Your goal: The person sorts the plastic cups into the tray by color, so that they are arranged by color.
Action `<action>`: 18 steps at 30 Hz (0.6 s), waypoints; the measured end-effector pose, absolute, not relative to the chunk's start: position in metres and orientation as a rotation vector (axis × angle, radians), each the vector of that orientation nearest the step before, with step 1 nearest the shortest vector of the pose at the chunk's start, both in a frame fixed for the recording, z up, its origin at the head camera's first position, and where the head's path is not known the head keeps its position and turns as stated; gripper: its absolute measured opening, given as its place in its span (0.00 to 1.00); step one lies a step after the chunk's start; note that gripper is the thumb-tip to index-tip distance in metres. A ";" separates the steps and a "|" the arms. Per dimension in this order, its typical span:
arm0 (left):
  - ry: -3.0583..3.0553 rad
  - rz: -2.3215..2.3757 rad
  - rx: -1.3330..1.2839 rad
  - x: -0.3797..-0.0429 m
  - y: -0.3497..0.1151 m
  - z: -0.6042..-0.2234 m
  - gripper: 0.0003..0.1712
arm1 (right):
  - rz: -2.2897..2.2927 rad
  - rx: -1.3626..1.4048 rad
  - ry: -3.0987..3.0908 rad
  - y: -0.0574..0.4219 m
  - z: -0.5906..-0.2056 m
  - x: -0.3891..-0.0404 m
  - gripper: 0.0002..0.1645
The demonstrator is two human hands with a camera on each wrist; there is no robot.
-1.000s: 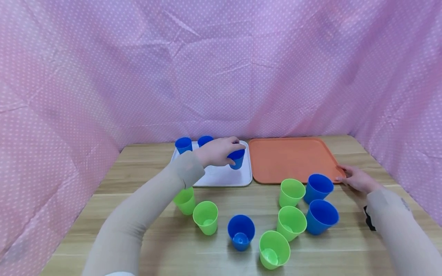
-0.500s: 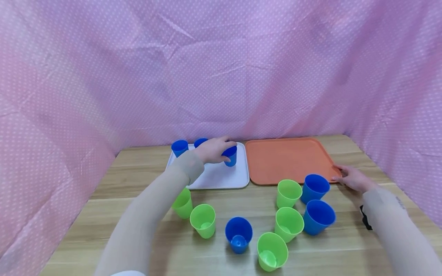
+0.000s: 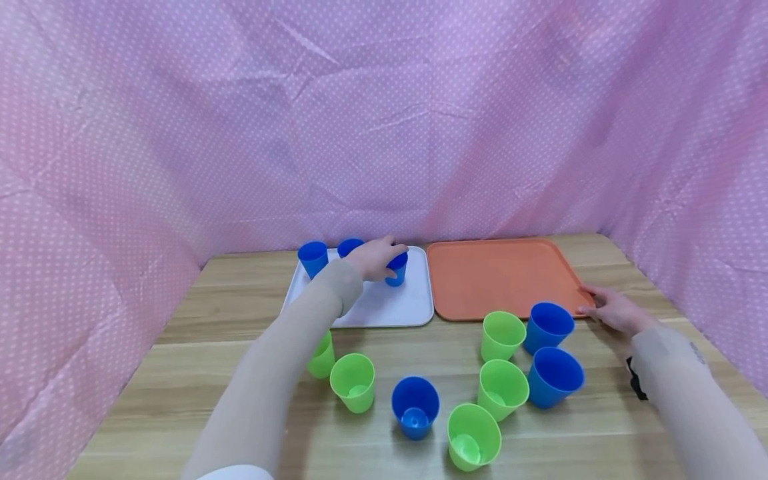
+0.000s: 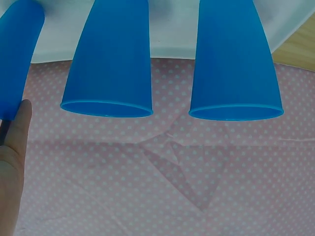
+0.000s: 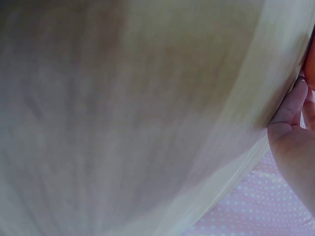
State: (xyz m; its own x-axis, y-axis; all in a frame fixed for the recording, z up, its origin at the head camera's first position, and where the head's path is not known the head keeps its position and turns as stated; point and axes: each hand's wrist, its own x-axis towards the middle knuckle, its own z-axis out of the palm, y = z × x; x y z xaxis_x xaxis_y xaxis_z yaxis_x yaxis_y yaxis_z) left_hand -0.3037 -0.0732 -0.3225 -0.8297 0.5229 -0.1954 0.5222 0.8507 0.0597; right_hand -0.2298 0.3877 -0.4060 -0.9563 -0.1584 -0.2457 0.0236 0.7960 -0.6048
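On the white tray (image 3: 414, 303), my left hand (image 3: 375, 259) grips a blue cup (image 3: 396, 275), fingers over the far side and thumb on the near side. In the left wrist view, one fingertip lies along the gripped cup (image 4: 17, 54) at its rim. Two more blue cups, the left one (image 3: 313, 259) and the middle one (image 3: 350, 247), stand at the tray's back; my wrist partly covers the middle one. My right hand (image 3: 618, 311) holds the near right corner of the orange tray (image 3: 504, 280), thumb at the front edge and fingers at the side.
Several green cups, including one (image 3: 353, 383) at left and one (image 3: 503, 337) at right, stand on the wooden table (image 3: 198, 360). Blue cups stand at the front middle (image 3: 415, 408) and right (image 3: 555, 377). A pink dotted cloth (image 3: 384, 133) hangs behind.
My left hand has moved slightly left with the blue cup and lowered it onto the white tray. My right hand stays at the orange tray's corner.
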 end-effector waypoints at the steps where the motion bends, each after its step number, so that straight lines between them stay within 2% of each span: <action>1: 2.825 0.008 0.788 -0.304 -0.073 -0.323 0.38 | -0.914 -0.102 2.701 0.388 -0.406 -0.230 0.48; 18: 2.865 0.066 0.742 -0.314 -0.066 -0.329 0.35 | -0.904 -0.079 2.702 0.387 -0.408 -0.231 0.50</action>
